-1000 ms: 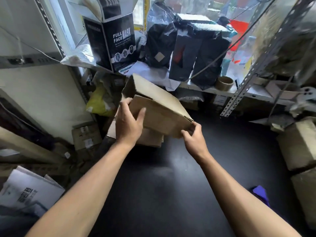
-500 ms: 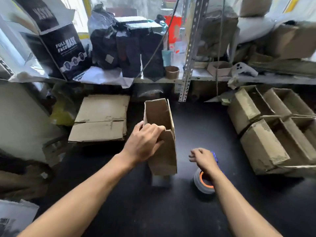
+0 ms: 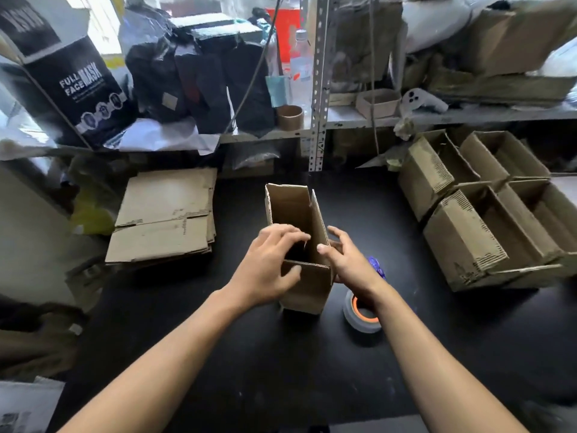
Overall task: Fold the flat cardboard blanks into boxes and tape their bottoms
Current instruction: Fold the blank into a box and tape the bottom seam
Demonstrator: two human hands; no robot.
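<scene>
A half-opened cardboard box (image 3: 293, 210) stands upright on the black table (image 3: 281, 354), its top flaps raised. My left hand (image 3: 268, 267) grips its near left edge, fingers curled over the rim into the opening. My right hand (image 3: 346, 260) holds the right wall, thumb on the flap edge. A tape roll with an orange core (image 3: 363, 314) lies on the table just under my right wrist. A stack of flat cardboard blanks (image 3: 165, 217) lies to the left.
Several folded open boxes (image 3: 487, 220) are piled at the right. A metal shelf (image 3: 359, 118) behind holds a black "Full Face Mask" box (image 3: 78, 89), dark bags and an empty tape core (image 3: 289, 117). A small purple object (image 3: 374, 265) lies beside my right hand.
My right hand left the tape roll and went up to the box's right wall. My left hand shifted onto the box's near rim. Earlier the blank was being lifted from the stack.
</scene>
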